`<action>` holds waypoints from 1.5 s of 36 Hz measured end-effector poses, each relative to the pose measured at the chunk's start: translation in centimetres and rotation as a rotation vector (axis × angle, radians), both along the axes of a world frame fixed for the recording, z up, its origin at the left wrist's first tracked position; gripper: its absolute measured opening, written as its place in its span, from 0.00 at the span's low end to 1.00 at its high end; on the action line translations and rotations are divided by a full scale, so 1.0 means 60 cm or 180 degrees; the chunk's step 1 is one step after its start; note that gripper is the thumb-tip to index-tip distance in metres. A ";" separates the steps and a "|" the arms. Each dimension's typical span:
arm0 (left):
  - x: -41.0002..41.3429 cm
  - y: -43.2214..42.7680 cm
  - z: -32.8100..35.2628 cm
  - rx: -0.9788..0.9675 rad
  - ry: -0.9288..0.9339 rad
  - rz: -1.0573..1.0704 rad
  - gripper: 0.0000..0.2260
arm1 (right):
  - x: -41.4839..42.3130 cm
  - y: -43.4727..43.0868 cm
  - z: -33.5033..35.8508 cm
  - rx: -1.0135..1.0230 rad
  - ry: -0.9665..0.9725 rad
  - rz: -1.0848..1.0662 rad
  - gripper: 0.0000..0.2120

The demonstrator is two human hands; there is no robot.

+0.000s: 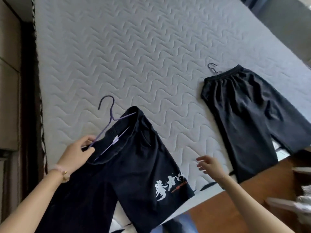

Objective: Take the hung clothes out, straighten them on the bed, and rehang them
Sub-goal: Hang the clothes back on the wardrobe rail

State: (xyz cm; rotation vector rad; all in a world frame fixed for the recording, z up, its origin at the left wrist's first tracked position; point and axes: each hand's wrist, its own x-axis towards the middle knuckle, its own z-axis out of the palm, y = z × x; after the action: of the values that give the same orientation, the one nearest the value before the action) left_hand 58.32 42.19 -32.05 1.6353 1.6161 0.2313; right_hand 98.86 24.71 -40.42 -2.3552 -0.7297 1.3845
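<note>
Printed dark shorts [127, 165] drape over the bed's [134, 56] near edge on a purple hanger [111, 113]. The left hand [79, 148] pinches the hanger's arm at the waistband. The right hand [208, 163] hovers just beside them, fingers spread, holding nothing. Plain black shorts [249, 115] lie flat on the bed farther right.

On your left stands a brown panelled wall or cabinet front [9, 81]. At your lower right you see reddish-brown wooden floor [210, 219], with pale objects [286, 206] on it, too blurred to identify.
</note>
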 end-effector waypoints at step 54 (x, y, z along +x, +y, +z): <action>0.913 -0.165 0.014 0.0223 -0.1482 0.1521 0.08 | 0.794 -0.003 0.100 0.0310 0.0192 0.0138 0.10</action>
State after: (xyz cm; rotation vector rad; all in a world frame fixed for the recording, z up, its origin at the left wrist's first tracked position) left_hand 113.09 32.29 -31.21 1.1068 1.6093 0.8551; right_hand 146.51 24.53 -34.40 -2.2261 -0.8164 1.3983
